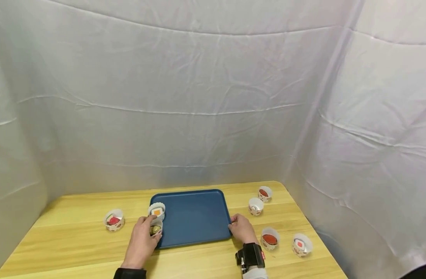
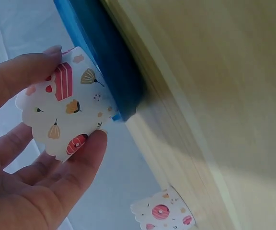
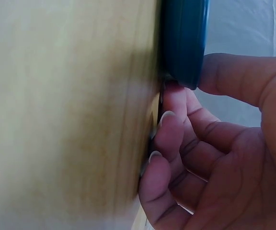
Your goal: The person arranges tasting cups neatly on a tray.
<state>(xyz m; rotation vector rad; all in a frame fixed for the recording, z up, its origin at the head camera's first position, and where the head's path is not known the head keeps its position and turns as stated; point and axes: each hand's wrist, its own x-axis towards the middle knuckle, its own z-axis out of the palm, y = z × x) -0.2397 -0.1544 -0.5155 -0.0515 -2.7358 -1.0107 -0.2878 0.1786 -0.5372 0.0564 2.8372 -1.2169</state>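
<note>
Left hand (image 1: pixel 142 237): at the left edge of the blue tray (image 1: pixel 195 217); fingers (image 2: pixel 83 160) and thumb curled round a printed paper cup (image 2: pixel 66 112), pinching its wall from both sides; in the head view, cup (image 1: pixel 156 229) at the tray's near left corner with something gold-brown inside.
Right hand (image 1: pixel 241 228): at the tray's right edge, near its front corner; thumb over the rim (image 3: pixel 186 43), fingers (image 3: pixel 169 127) curled beneath it against the counter (image 3: pixel 66 115); narrow pinch on the tray edge; black wrist strap (image 1: pixel 250 255) just behind.
Tray: flat on the wooden counter (image 1: pixel 76 240), near the middle, long side toward the person; mostly bare blue surface.
Second cup on tray (image 1: pixel 156 211): just behind the held one, on the left rim area; orange and white piece inside.
Cup to the left (image 1: pixel 114 220): on the counter, well apart from the tray; red filling.
Cups to the right: two near the far right corner (image 1: pixel 264 193) (image 1: pixel 256 206); one with red filling (image 1: pixel 270 238) just beside the right wrist; one further right (image 1: pixel 301 244) with a red and white piece.
Backdrop: white cloth (image 1: pixel 199 97) hung behind and on both sides.
Left wrist view: another printed cup (image 2: pixel 162 213) low in frame, contents not visible.
</note>
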